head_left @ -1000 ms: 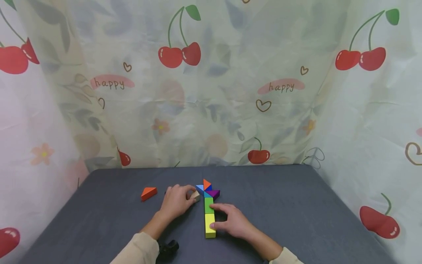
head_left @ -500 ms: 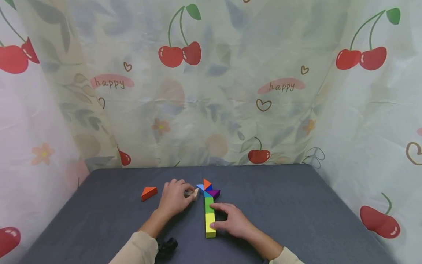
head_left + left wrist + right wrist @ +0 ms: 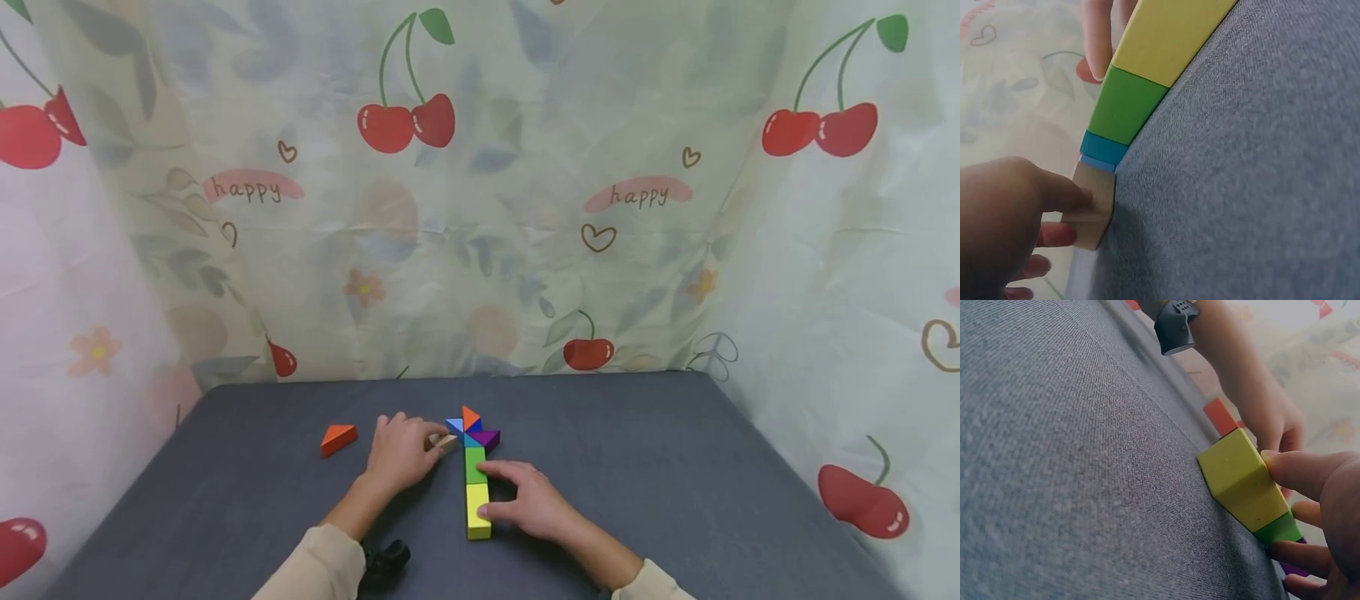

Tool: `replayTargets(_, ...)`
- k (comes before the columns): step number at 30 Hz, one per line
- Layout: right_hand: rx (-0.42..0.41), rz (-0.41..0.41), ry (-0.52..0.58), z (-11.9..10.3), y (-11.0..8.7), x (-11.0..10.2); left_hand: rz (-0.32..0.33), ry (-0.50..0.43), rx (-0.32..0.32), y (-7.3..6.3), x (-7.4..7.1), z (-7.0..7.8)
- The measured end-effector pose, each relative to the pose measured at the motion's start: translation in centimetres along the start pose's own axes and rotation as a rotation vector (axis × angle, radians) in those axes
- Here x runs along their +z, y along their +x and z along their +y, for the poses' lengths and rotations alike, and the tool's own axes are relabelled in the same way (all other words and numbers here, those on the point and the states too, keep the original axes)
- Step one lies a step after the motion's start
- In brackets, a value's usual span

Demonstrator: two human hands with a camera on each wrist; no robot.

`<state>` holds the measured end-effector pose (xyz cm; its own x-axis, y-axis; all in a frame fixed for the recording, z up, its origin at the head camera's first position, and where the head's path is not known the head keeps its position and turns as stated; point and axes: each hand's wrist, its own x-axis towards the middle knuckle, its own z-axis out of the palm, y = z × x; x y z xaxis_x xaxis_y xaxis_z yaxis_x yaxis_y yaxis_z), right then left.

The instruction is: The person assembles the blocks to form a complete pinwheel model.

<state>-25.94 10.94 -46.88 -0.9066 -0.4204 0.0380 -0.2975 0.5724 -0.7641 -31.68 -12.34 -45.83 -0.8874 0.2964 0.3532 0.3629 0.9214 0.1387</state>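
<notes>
My left hand (image 3: 401, 454) pinches a bare-wood block (image 3: 1094, 231) between thumb and fingers, beside the light blue triangular block (image 3: 455, 424). In the left wrist view it stands on the cloth, close against the blue end of the row. My right hand (image 3: 536, 500) has its thumb on the yellow block (image 3: 474, 498) and its index finger on the green block (image 3: 474, 462); other fingertips lie along the row's right side. Beyond the green block, teal (image 3: 470, 442), purple (image 3: 487, 437), dark blue (image 3: 476, 427) and orange (image 3: 469, 417) triangular blocks fan out like a pinwheel.
A loose orange-red triangular block (image 3: 339, 439) lies left of my left hand on the dark cloth-covered table (image 3: 637, 483). A black device (image 3: 387, 558) is strapped at my left wrist. Cherry-printed curtains (image 3: 480, 208) close off the back and both sides.
My left hand shifted slightly away to the left, then came back toward the pinwheel, and the wooden block turned in its fingers. My right hand stayed on the row.
</notes>
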Motion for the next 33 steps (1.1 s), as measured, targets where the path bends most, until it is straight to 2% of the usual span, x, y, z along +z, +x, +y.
replayTargets(4, -0.005, 0.000, 0.001, 0.03, 0.00, -0.04, 0.018, -0.011, 0.025, -0.36, 0.07, -0.38)
replayTargets(13, -0.013, 0.006, -0.001, 0.04, -0.02, -0.09, -0.022, -0.115, -0.025, -0.62, 0.36, -0.42)
replayTargets(21, -0.012, 0.003, -0.005, 0.00, 0.00, -0.08, -0.029, -0.217, -0.019, -0.56, 0.31, -0.45)
replayTargets(24, -0.011, 0.003, -0.005, 0.00, -0.01, -0.07, -0.006, -0.203, -0.027, -0.60, 0.36, -0.56)
replayTargets(29, -0.002, -0.001, -0.011, -0.03, -0.01, -0.06, 0.053, -0.115, -0.064, -0.58, 0.41, -0.74)
replayTargets(33, 0.000, -0.003, -0.010, -0.06, -0.02, -0.07, 0.064, -0.121, -0.082, -0.35, 0.48, -0.73)
